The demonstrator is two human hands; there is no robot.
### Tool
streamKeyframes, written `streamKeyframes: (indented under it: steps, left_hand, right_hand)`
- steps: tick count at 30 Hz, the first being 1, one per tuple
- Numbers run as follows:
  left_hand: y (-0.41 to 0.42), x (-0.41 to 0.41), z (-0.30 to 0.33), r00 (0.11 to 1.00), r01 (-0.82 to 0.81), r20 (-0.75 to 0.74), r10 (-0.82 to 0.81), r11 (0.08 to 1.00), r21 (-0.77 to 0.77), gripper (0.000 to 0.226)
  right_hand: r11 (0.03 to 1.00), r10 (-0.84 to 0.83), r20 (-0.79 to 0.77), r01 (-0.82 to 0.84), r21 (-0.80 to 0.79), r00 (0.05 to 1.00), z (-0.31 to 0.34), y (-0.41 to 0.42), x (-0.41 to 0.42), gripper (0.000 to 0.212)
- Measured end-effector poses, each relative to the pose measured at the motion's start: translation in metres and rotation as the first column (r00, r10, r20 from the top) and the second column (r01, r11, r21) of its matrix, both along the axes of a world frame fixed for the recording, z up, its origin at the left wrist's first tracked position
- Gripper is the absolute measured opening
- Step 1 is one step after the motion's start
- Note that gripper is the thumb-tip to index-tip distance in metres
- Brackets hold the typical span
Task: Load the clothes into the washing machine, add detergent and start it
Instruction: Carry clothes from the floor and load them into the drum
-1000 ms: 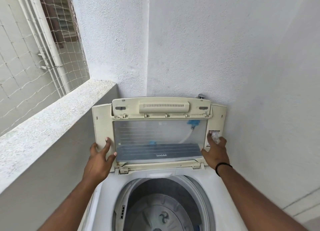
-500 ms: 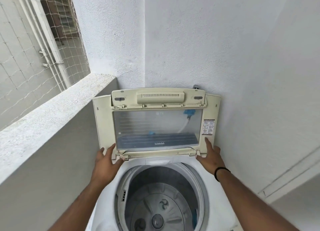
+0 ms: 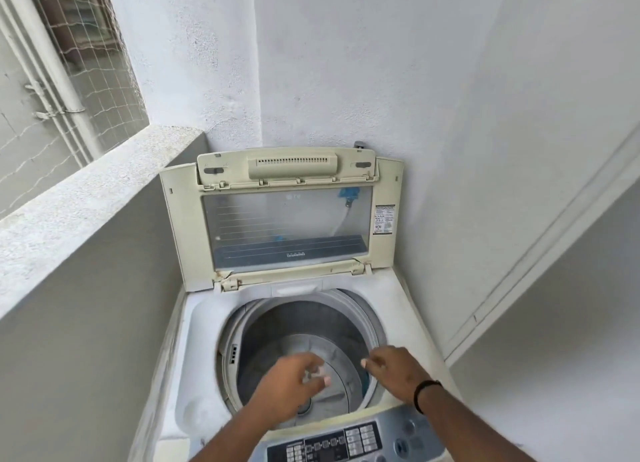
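A white top-loading washing machine [image 3: 398, 309] stands in the corner. Its cream lid [image 3: 287, 219] with a clear window is folded up against the back wall. The grey drum [image 3: 298, 330] is open and I see no clothes in it. My left hand [image 3: 289, 389] hovers over the drum's front, blurred, fingers loosely curled, holding nothing. My right hand [image 3: 394, 371] hovers above the drum's right rim, fingers relaxed, a black band on its wrist. The control panel [image 3: 346, 441] with buttons lies at the machine's front edge. No clothes or detergent are in view.
A grey concrete ledge [image 3: 86, 198] runs along the left, with netted window bars [image 3: 69, 73] above it. White walls close in behind and to the right. A white door or panel frame [image 3: 540, 253] slants down the right wall.
Both hands have let go of the raised lid and drawn back toward me over the drum. The lid stays up against the wall. The view has tipped down, showing the control panel.
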State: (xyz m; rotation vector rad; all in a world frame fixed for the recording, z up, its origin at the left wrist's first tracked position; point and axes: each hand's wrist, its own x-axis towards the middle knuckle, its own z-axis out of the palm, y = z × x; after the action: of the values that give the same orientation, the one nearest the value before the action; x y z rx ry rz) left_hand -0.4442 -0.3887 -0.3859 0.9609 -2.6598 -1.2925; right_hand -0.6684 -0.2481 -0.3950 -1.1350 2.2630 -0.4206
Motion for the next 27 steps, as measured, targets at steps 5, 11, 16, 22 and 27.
streamKeyframes:
  steps: [5,11,16,22,27]
  left_hand:
    - [0.035,0.007,-0.015,0.966,0.180,0.186,-0.181,0.983,0.024,0.050]
    - [0.057,0.028,-0.021,0.958,0.201,0.239,-0.156,0.963,-0.180,0.058]
    - [0.054,0.033,-0.018,0.952,0.182,0.280,-0.127,0.967,-0.180,0.056]
    - [0.053,0.041,-0.020,0.965,0.108,0.254,-0.068,0.983,-0.150,0.057]
    - [0.049,0.033,-0.018,0.971,0.032,0.238,-0.008,0.995,-0.098,0.057]
  right_hand:
    - [0.962,0.236,-0.271,-0.183,0.205,0.933,-0.009,0.033,0.031,0.064]
    - [0.962,0.210,-0.347,-0.131,0.237,0.914,0.001,0.038,0.056,0.071]
    - [0.962,0.176,-0.335,-0.090,0.258,0.926,0.006,0.037,0.071,0.069]
    - [0.955,0.197,-0.353,-0.097,0.280,0.915,0.004,0.039,0.077,0.067]
    - [0.989,0.124,-0.218,-0.101,0.110,0.968,0.006,0.044,0.076,0.050]
